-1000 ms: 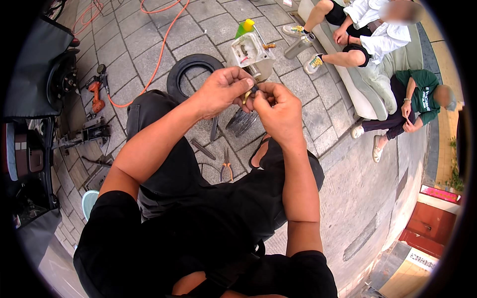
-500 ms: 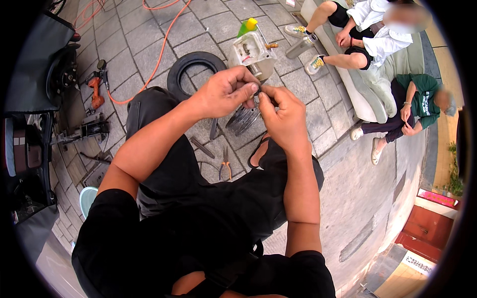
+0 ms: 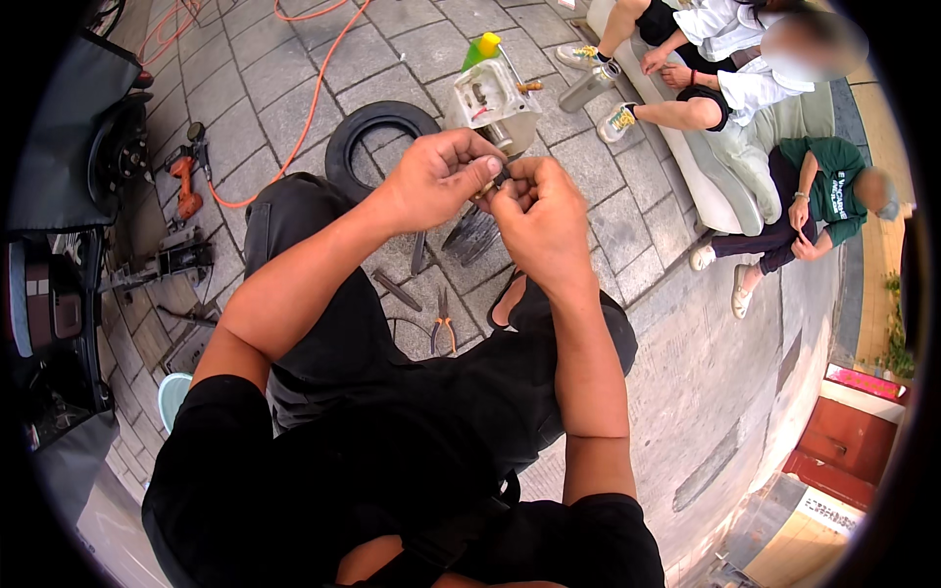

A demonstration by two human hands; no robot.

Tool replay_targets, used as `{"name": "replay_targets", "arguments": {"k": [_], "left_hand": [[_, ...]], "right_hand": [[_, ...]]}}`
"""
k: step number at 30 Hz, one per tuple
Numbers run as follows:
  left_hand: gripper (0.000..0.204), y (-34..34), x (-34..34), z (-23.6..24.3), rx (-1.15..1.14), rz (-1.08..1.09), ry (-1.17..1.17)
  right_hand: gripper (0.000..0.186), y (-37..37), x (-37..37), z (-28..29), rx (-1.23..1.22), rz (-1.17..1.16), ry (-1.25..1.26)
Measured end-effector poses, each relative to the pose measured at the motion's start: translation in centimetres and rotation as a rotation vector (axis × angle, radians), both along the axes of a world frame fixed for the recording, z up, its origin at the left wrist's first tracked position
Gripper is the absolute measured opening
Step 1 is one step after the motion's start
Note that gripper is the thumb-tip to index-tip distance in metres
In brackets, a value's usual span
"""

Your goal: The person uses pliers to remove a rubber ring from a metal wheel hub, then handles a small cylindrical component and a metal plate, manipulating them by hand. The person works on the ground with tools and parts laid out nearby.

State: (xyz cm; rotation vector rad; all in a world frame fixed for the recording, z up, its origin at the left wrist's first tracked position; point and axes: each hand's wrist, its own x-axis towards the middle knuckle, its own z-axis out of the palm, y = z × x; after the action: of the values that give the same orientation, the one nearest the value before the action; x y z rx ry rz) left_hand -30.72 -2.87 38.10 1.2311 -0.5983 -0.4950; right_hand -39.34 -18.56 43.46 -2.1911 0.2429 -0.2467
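In front of my knees, my left hand (image 3: 437, 178) and my right hand (image 3: 545, 220) meet. Both pinch one small dark part (image 3: 503, 177) between thumbs and fingers; a brass-coloured bit shows at its lower side. My fingers cover most of it, so its kind cannot be told. Beneath my hands a dark wheel rim (image 3: 470, 237) is partly hidden. A black tyre (image 3: 341, 149) lies flat on the paving just beyond my left wrist. Closer to me lie pliers (image 3: 444, 325) with dark and orange handles, a dark flat bar (image 3: 396, 291) and a lever (image 3: 419, 253).
A cut-open translucent plastic container (image 3: 456, 110) holds small items, beside a yellow-capped green bottle (image 3: 482, 49). A metal flask (image 3: 588, 90) stands farther right. Two people sit on a pale sofa (image 3: 720, 162). An orange power tool (image 3: 182, 184) and hose (image 3: 316, 103) lie left, near a parked vehicle (image 3: 69, 147).
My right hand has shifted slightly left and down, its fingers more curled around the small part. The part's brass-coloured bit now shows. The whole view has shifted a little.
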Motion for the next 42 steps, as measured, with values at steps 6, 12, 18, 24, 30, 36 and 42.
{"name": "replay_targets", "arguments": {"k": [6,12,18,24,30,36,42], "left_hand": [[0.025,-0.3,0.0,0.7,0.032,-0.018,0.225],[0.024,-0.4,0.2,0.3,0.048,-0.023,0.248],[0.020,0.1,0.4,-0.6,0.071,-0.071,-0.015],[0.023,-0.2,0.2,1.0,-0.025,-0.070,0.206],[0.027,-0.3,0.8,0.6,-0.144,-0.105,0.531],[0.030,-0.4,0.7,0.9,-0.136,-0.103,0.572],[0.032,-0.3,0.5,1.0,-0.079,-0.094,0.548]], "right_hand": [[0.022,0.0,0.0,0.0,-0.058,-0.003,-0.028],[0.014,-0.4,-0.1,-0.6,-0.148,0.033,-0.156],[0.013,-0.9,-0.3,-1.1,-0.173,0.103,-0.254],[0.020,-1.2,0.0,-0.7,0.266,-0.058,-0.056],[0.023,-1.4,0.5,-0.2,0.466,0.001,0.001],[0.024,-1.2,0.4,-0.6,0.512,0.011,-0.012],[0.023,-1.2,0.5,-0.4,0.507,0.019,0.011]]}}
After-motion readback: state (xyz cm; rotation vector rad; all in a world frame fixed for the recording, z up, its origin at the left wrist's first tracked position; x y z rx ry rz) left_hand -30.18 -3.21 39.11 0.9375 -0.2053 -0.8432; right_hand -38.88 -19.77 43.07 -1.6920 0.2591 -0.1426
